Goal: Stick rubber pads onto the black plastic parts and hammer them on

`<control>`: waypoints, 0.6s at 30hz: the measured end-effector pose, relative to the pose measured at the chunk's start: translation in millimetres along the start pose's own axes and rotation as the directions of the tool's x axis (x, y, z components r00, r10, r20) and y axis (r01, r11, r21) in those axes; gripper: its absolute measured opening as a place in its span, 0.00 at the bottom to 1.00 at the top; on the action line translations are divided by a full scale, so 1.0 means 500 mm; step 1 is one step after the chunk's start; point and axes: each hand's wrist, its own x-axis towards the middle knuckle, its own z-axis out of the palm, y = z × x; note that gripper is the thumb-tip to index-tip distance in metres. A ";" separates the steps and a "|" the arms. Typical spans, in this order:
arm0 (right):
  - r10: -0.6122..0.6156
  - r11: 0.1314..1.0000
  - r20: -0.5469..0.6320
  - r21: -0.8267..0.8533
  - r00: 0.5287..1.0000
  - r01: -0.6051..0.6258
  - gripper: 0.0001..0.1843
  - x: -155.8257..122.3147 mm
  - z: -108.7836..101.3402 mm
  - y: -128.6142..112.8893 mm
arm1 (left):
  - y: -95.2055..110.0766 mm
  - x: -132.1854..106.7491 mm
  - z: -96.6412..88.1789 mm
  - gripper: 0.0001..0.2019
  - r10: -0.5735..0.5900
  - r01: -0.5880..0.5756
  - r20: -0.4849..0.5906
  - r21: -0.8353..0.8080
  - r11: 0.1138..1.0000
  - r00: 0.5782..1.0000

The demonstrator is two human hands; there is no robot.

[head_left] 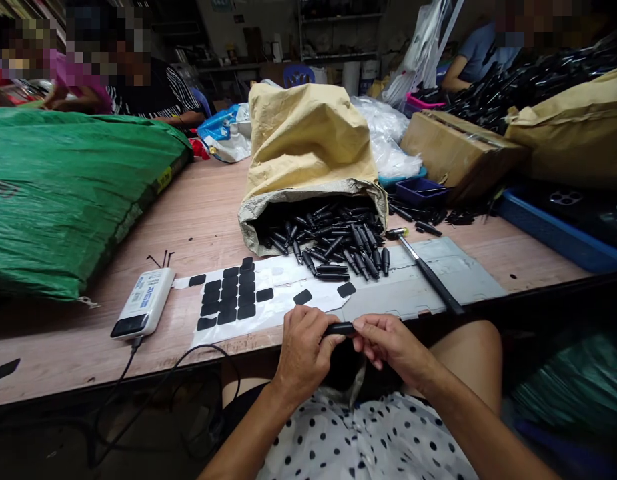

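My left hand (304, 348) and my right hand (388, 341) meet at the table's near edge, both pinched on one small black plastic part (339, 328) held level between them. Just beyond lies a white backing sheet (283, 293) carrying several black adhesive pads (229, 299). Behind it a tan paper sack (306, 143) lies open on its side, spilling a heap of similar black parts (333, 243) onto the wooden table (198, 213).
A small hammer (424, 270) lies on a grey sheet to the right. A white power bank (144, 301) with a cable sits left, beside a big green sack (63, 193). Cardboard box (453, 150), blue trays (553, 230) and other people sit at the back.
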 end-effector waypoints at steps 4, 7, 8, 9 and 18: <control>0.045 0.997 0.003 0.056 0.999 -0.045 0.25 -0.002 0.002 -0.003 | 0.003 0.002 -0.003 0.05 -0.005 0.005 0.018 0.008 1.000 1.000; 0.059 0.996 0.001 0.062 0.998 -0.059 0.26 -0.001 0.005 -0.002 | 0.005 0.003 -0.010 0.06 -0.006 0.006 0.057 0.004 1.000 0.998; 0.061 0.996 -0.001 0.060 0.998 -0.061 0.27 -0.001 0.006 0.000 | 0.005 0.004 -0.012 0.07 -0.012 0.012 0.080 0.002 1.000 0.997; 0.062 0.996 -0.004 0.058 0.998 -0.061 0.27 0.000 0.007 0.001 | 0.006 0.005 -0.014 0.08 -0.022 0.022 0.104 -0.001 1.000 0.994; 0.025 0.995 -0.009 -0.092 1.000 -0.026 0.32 0.007 0.005 0.014 | 0.001 0.007 -0.019 0.17 -0.099 0.105 0.207 -0.014 0.994 0.973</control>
